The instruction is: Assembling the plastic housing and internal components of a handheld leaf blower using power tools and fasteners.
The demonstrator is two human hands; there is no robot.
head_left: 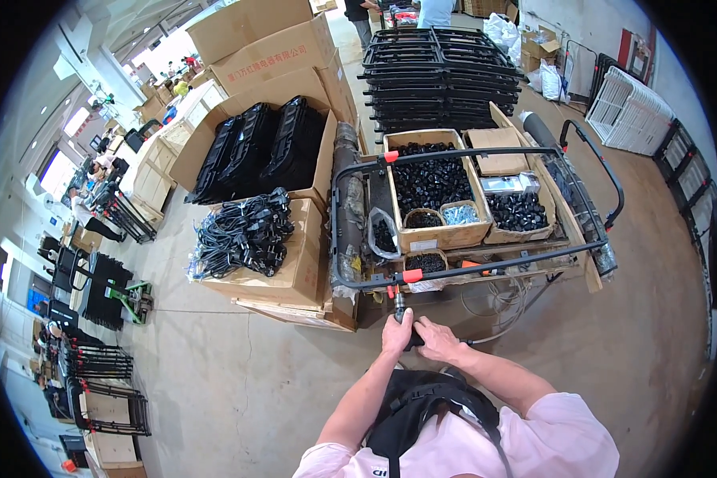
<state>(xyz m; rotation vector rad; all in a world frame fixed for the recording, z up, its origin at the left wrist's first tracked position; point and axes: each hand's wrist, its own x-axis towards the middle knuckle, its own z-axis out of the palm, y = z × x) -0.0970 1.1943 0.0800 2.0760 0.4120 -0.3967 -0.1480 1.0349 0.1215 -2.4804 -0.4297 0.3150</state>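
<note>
Both hands are on a power driver (400,301) with a metallic nose and dark body. My left hand (396,331) wraps round the body, thumb on top. My right hand (438,338) is closed at the dark handle, beside the left; its fingers partly hide the grip. The driver's nose points away from me, up to the near bar of a black tubular frame (486,269), close to a red piece (412,276) on that bar. Whether the tip touches the bar I cannot tell. The frame lies across a workbench, around wooden boxes of parts.
A wooden box of black parts (434,179), small silver screws (460,215) and padded rolls (348,191) sit on the bench. At left, cartons carry bundled black cables (243,239) and black plastic parts (255,151). Behind stand stacked black frames (442,76). A hose (502,328) trails right.
</note>
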